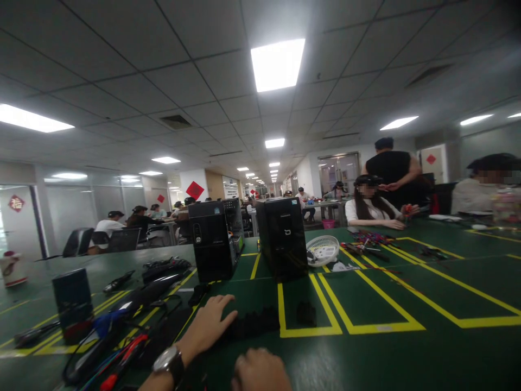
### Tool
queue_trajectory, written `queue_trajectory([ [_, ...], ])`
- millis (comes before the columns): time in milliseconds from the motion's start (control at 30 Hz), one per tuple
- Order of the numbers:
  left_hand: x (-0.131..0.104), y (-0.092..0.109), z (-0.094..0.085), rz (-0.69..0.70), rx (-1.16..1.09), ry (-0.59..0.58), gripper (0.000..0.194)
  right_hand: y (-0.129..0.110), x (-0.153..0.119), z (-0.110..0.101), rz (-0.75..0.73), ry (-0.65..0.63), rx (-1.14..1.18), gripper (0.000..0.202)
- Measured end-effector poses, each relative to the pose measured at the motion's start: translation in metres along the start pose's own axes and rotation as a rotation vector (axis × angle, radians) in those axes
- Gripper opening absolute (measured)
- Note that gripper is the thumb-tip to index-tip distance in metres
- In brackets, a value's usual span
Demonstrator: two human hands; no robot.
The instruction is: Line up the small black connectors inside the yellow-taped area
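Observation:
My left hand (209, 321), with a wristwatch (169, 363) on its wrist, reaches over the green table. Its fingers are stretched out and the thumb stands apart; nothing shows in its grasp. Just right of its thumb lie dark, low objects (258, 319), too dim to name. At the bottom edge, my right hand (260, 370) is partly cut off, its fingers curled and their tips hidden, so I cannot make out what they hold. Beside my left forearm lie a red-and-black handled tool (126, 359) and dark cables (166, 320).
Two black computer towers (211, 239) (285, 236) stand ahead. A white basket (323, 250) is beside the right one, with a wire bundle (370, 239) beyond. At left stands a dark box (73, 298). A co-worker (372, 206) sits across the table (366, 358), marked with yellow tape.

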State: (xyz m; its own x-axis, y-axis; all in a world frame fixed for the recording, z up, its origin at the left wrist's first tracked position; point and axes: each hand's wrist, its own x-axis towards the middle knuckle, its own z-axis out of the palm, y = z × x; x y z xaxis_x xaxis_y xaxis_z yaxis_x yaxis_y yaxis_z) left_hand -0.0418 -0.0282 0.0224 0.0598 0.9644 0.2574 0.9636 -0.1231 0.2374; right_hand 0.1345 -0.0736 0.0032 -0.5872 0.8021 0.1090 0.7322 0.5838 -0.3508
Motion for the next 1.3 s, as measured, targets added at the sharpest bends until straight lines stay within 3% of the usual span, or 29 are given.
queue_trajectory([
  [33, -0.006, -0.007, 0.004, -0.019, -0.062, -0.026, 0.054, 0.026, -0.005, -0.011, -0.045, 0.150, -0.014, 0.030],
  [67, -0.012, -0.012, 0.009, -0.037, -0.112, -0.059, 0.060, 0.055, -0.009, -0.020, 0.012, 0.290, -0.037, 0.035],
  [133, -0.020, -0.015, 0.021, -0.066, -0.148, -0.124, 0.066, 0.109, -0.014, -0.030, 0.149, 0.420, -0.143, 0.050],
  [233, -0.021, -0.008, 0.036, -0.102, -0.119, -0.161, 0.067, 0.162, -0.012, -0.023, 0.212, 0.343, -0.169, 0.061],
  [300, -0.017, 0.000, 0.044, -0.111, -0.098, -0.158, 0.066, 0.171, -0.010, -0.012, 0.157, 0.281, -0.103, 0.062],
  [400, -0.008, 0.014, 0.057, -0.076, -0.068, -0.166, 0.064, 0.162, -0.009, -0.003, 0.097, 0.268, -0.006, 0.063],
  [500, 0.001, 0.028, 0.070, -0.090, -0.003, -0.195, 0.058, 0.157, -0.011, -0.006, 0.088, 0.315, 0.034, 0.065],
  [633, 0.020, 0.054, 0.083, -0.108, 0.035, -0.275, 0.056, 0.179, -0.021, -0.018, 0.131, 0.370, 0.073, 0.059],
  [733, 0.035, 0.088, 0.088, -0.072, 0.011, -0.325, 0.057, 0.207, -0.038, -0.028, 0.203, 0.403, 0.070, 0.057],
  [867, 0.050, 0.155, 0.098, -0.033, -0.018, -0.336, 0.056, 0.249, -0.068, -0.048, 0.275, 0.408, 0.054, 0.062],
  [1133, 0.064, 0.300, 0.150, 0.140, -0.215, -0.198, 0.044, 0.352, -0.163, -0.111, 0.416, 0.410, -0.039, 0.050],
  [1233, 0.063, 0.343, 0.168, 0.171, -0.290, -0.146, 0.046, 0.380, -0.191, -0.129, 0.441, 0.381, -0.069, 0.055],
  [1300, 0.063, 0.361, 0.174, 0.181, -0.367, -0.157, 0.051, 0.390, -0.206, -0.141, 0.448, 0.351, -0.091, 0.066],
])
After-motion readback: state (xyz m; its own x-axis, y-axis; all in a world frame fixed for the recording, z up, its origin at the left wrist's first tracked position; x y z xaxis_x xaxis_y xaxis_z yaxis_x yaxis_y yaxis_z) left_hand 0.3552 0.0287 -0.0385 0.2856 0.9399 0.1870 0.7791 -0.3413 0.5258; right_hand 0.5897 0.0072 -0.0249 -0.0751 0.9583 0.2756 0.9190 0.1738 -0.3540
